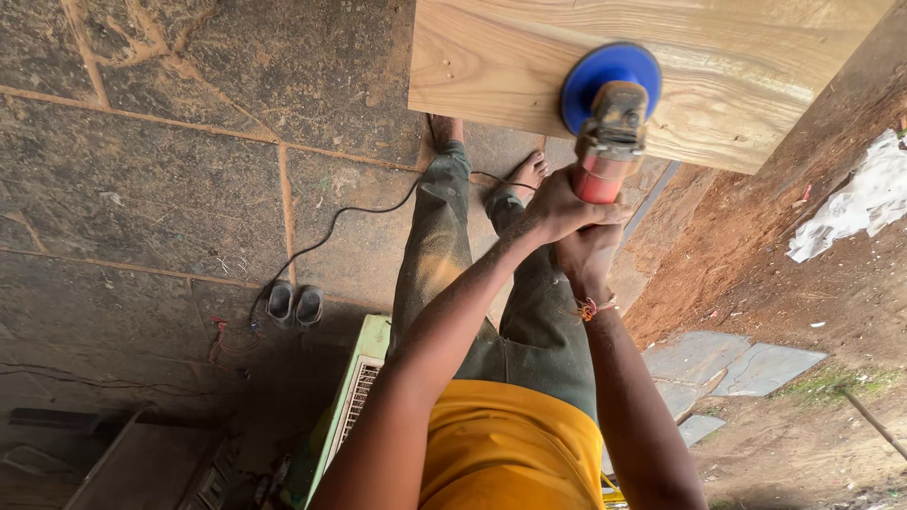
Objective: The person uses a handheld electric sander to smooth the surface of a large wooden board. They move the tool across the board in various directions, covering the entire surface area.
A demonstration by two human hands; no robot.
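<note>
Both of my hands grip a red-bodied power sander (pixel 605 142) with a round blue disc (pixel 609 80). The disc lies against a pale wooden board (pixel 737 66) at the top of the head view. My left hand (pixel 557 208) wraps the tool's red handle from the left. My right hand (pixel 588 257) clasps just below it, with a thread band at the wrist. The sander's black cord (pixel 321 241) runs left across the stone floor. My legs in dusty green trousers (pixel 444 255) and bare feet stand under the board.
A pair of dark sandals (pixel 294 304) sits on the stone floor (pixel 170 189) by the cord. A pale green grille-fronted box (pixel 354 397) stands by my left leg. Red earth (pixel 756 246), a white crumpled sheet (pixel 855 203) and grey slabs (pixel 737 364) lie to the right.
</note>
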